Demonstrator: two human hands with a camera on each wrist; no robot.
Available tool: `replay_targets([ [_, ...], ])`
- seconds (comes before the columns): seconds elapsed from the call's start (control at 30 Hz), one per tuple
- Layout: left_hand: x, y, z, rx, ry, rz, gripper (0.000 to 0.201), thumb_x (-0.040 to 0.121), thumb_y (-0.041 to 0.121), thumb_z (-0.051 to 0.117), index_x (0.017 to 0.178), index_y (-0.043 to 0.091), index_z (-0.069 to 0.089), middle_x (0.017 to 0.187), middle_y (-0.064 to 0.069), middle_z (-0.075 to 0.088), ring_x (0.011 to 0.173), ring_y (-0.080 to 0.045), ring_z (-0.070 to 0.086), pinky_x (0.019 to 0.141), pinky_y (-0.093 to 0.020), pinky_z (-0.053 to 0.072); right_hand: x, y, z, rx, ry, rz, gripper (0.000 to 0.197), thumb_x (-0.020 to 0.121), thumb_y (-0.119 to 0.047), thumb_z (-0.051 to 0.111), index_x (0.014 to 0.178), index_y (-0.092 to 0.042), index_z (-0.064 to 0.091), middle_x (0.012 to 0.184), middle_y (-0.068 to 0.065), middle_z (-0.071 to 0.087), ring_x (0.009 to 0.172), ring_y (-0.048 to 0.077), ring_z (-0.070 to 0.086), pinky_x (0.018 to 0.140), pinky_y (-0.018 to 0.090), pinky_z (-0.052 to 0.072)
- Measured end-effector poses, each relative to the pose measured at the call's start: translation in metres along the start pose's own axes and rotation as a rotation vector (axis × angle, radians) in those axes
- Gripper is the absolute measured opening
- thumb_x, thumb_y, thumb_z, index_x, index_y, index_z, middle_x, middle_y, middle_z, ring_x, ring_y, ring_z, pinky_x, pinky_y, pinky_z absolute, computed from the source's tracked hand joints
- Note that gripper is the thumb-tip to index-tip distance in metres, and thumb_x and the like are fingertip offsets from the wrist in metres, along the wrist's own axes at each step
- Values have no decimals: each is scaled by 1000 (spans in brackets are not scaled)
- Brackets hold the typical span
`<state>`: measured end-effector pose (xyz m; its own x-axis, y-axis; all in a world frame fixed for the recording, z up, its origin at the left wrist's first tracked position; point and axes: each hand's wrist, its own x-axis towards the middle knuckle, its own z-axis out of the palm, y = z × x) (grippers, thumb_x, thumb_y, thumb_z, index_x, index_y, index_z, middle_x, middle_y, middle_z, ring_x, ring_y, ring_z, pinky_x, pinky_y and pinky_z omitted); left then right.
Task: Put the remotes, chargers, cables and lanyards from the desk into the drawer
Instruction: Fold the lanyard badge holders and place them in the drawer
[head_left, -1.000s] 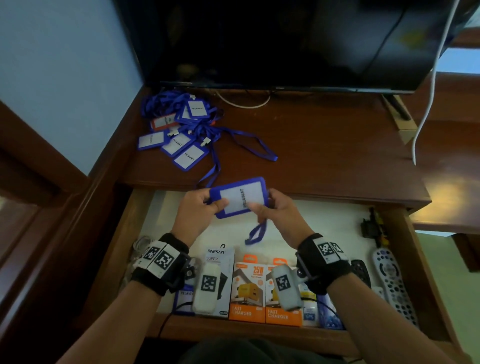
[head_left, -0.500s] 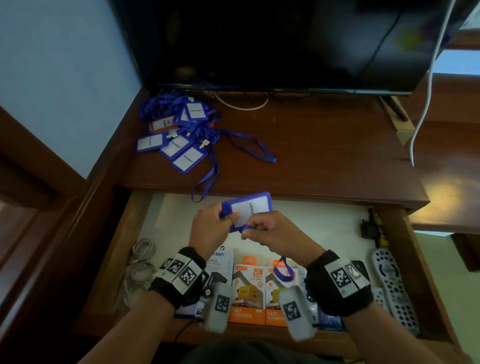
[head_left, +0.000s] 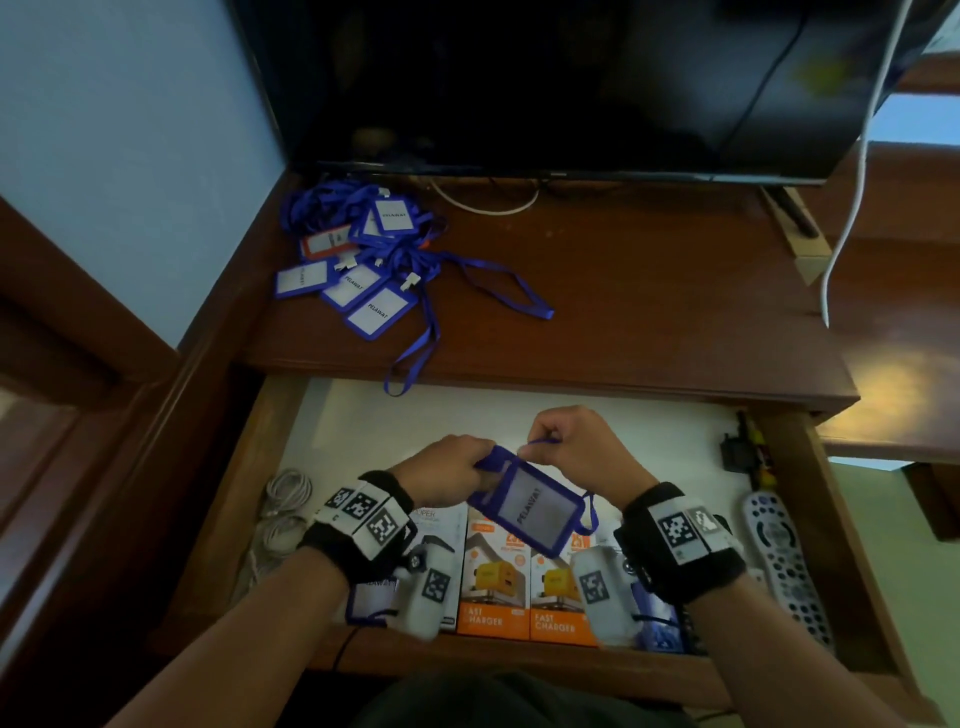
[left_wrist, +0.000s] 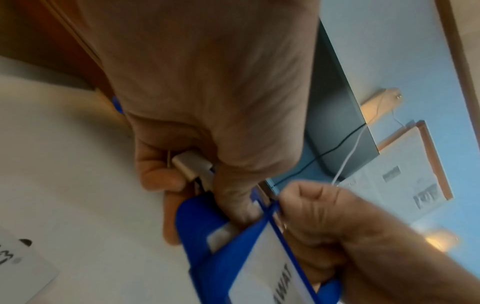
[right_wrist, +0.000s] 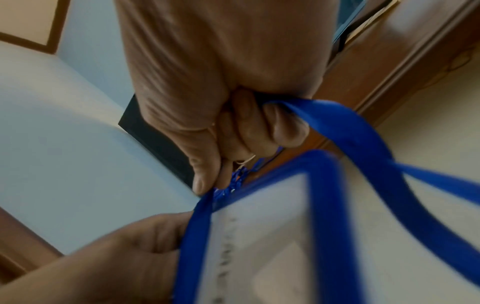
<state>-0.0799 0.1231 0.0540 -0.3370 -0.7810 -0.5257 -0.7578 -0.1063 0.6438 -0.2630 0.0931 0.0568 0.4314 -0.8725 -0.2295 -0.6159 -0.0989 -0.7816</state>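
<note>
A blue lanyard badge holder (head_left: 527, 503) marked PELAWAT hangs over the open drawer (head_left: 249, 467), held by both hands. My left hand (head_left: 449, 470) pinches its top end with the white clip (left_wrist: 191, 163). My right hand (head_left: 569, 447) grips the blue strap (right_wrist: 358, 139) near the badge's top edge; the strap loops down past the badge (right_wrist: 262, 246). A pile of several more blue lanyards (head_left: 363, 260) lies on the desk's back left. In the drawer lie orange charger boxes (head_left: 524, 587), white cables (head_left: 285, 504) and a grey remote (head_left: 784, 561).
A dark TV (head_left: 545, 88) stands at the desk's back, with a white cable (head_left: 852, 197) hanging at the right. A black adapter (head_left: 737, 452) sits in the drawer's right back corner. The wooden desk top (head_left: 649, 291) spreads right of the lanyard pile.
Both hands have drawn the badge holder toward me and lower over the drawer. The badge has turned from facing up to tilted downward, and my right hand has shifted onto the strap.
</note>
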Motion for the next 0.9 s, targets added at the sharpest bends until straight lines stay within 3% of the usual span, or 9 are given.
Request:
replay_targets([
  [0.17, -7, -5, 0, -297, -43, 53, 9, 94, 15, 58, 103, 15, 61, 104, -5, 67, 99, -21, 63, 91, -36, 49, -11, 29, 6, 185, -85, 101, 34, 89, -24, 67, 60, -12, 53, 58, 5, 52, 51, 10, 46, 52, 21, 36],
  [0.23, -7, -4, 3, -440, -5, 68, 13, 94, 11, 56, 106, 16, 61, 109, -9, 68, 104, -24, 64, 92, -37, 50, -14, 42, 12, 368, -91, 155, 33, 92, -25, 62, 66, -7, 54, 63, 14, 51, 57, 22, 48, 53, 27, 36],
  [0.33, -6, 0, 7, -556, 61, 103, 18, 97, 11, 52, 111, 16, 62, 114, -16, 67, 104, -29, 60, 90, -41, 47, -17, 48, 15, 588, -38, 203, 24, 90, -12, 61, 66, -11, 62, 62, 9, 58, 56, 21, 54, 56, 29, 38],
  [0.4, -3, 5, 6, -664, 161, 109, 20, 98, 12, 51, 110, 22, 63, 112, -12, 69, 105, -35, 60, 94, -51, 44, -17, 43, 16, 811, 10, 247, 26, 91, -11, 59, 65, -16, 62, 58, 8, 50, 48, 16, 43, 51, 25, 31],
  [0.47, 1, 12, 5, -790, 269, 98, 21, 98, 10, 50, 105, 23, 64, 104, -2, 71, 102, -30, 62, 97, -53, 43, -14, 37, 17, 900, 60, 275, 33, 93, -3, 45, 63, -15, 49, 57, 8, 31, 44, 11, 24, 45, 21, 22],
  [0.57, 7, 24, 3, -926, 401, 84, 23, 98, 7, 48, 112, 16, 64, 99, 2, 70, 88, -12, 63, 78, -29, 47, -6, 26, 20, 785, 80, 287, 34, 93, -1, 39, 61, -15, 40, 58, 5, 22, 45, 12, 16, 45, 23, 15],
  [0.67, 13, 25, 2, -987, 564, 21, 24, 98, 5, 48, 118, 7, 60, 99, -2, 66, 64, 3, 61, 52, -9, 43, -2, 17, 26, 681, 70, 279, 38, 99, -16, 46, 62, -15, 44, 53, 3, 28, 42, 13, 19, 46, 26, 16],
  [0.77, 19, 22, 4, -988, 693, -47, 17, 97, 6, 51, 109, 10, 62, 92, 0, 65, 66, 0, 58, 48, -7, 43, -3, 5, 33, 491, 35, 202, 39, 100, -27, 50, 64, -12, 49, 47, 2, 36, 38, 13, 28, 41, 23, 25],
  [0.9, 17, 9, 10, -920, 758, -76, 12, 96, 8, 54, 96, 15, 63, 91, -1, 69, 81, -12, 66, 67, -22, 52, -9, -13, 34, 146, -49, 48, 36, 98, -18, 50, 62, -15, 54, 52, -11, 50, 46, -2, 47, 51, 11, 33],
])
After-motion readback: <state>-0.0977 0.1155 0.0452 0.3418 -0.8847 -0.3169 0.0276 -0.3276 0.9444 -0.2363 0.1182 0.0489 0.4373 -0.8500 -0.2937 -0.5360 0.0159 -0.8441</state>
